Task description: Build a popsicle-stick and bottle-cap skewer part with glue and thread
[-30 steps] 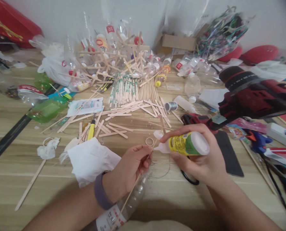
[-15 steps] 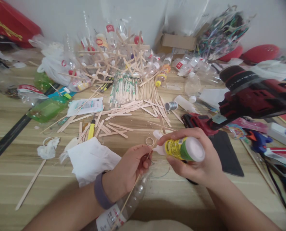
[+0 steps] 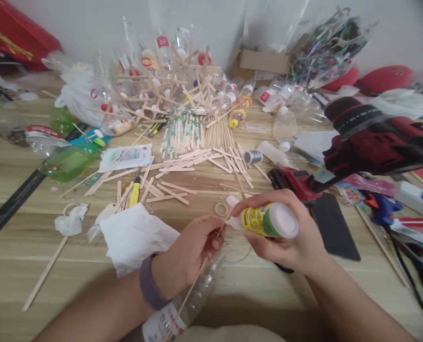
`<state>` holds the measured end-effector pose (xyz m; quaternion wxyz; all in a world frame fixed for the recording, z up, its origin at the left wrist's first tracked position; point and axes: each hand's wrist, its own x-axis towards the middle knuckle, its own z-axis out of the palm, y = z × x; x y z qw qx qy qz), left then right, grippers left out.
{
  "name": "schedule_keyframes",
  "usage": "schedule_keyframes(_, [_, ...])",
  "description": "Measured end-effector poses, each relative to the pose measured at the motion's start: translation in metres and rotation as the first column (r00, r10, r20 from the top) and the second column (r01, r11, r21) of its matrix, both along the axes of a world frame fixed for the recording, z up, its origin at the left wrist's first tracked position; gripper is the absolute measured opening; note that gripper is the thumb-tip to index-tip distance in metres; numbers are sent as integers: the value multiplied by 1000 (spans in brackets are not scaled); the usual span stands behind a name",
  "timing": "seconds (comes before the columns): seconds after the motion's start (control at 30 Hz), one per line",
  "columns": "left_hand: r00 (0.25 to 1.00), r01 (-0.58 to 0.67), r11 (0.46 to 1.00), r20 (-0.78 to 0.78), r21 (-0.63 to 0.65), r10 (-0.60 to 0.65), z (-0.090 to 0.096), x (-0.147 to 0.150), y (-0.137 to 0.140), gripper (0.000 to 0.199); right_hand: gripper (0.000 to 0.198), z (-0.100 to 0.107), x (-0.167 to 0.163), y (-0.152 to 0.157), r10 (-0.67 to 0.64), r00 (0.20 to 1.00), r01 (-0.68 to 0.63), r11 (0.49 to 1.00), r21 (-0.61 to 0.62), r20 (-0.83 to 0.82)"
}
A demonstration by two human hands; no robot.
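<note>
My left hand [image 3: 195,244] pinches a thin bamboo skewer [image 3: 191,288] near its upper end; the skewer slants down towards me over a clear plastic bottle [image 3: 201,285] with a white label. In my right hand [image 3: 292,237] is a yellow and green glue bottle [image 3: 259,221], tipped on its side. Its white nozzle points left and meets the skewer tip beside my left fingertips; whether glue is coming out is too small to see. Just beyond the fingers lies a small wooden ring [image 3: 221,209]. A crumpled white tissue [image 3: 136,237] rests left of my left wrist.
Craft sticks [image 3: 172,194] and a yellow cutter [image 3: 135,191] lie ahead. Plastic bottles [image 3: 229,99] crowd the back. A red and black drill [image 3: 371,142] stands at right, near a dark flat slab [image 3: 334,228]. A green bottle [image 3: 71,161] lies at left.
The glue bottle and my right hand have shifted slightly left and down along the skewer tip. My left hand has hardly moved.
</note>
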<state>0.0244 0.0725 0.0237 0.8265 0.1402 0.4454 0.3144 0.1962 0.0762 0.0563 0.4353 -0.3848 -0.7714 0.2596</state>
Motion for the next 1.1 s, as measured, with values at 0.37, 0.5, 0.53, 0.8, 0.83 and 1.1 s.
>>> schedule_keyframes(0.37, [999,14,1000,-38,-23,-14,3,0,-1,18,36,2,1,2,-22,999,22,1000,-1,33])
schedule_keyframes(0.5, [1000,14,1000,-22,-11,-14,2,0,-2,18,35,0,3,1,-13,999,14,1000,-25,39])
schedule_keyframes(0.53, [1000,15,1000,-20,-11,-15,2,0,-2,17,34,0,3,1,-7,999,9,999,-32,35])
schedule_keyframes(0.8, [999,32,999,-24,-32,-33,0,0,0,17,33,4,5,3,4,999,-3,1000,-25,51])
schedule_keyframes(0.83, [999,34,999,-28,-31,-35,0,0,0,18,33,4,5,3,4,998,-2,1000,-20,55])
schedule_keyframes(1.1, [998,45,999,-51,-17,-46,3,0,-2,18,31,5,4,3,-10,997,10,1000,-12,76])
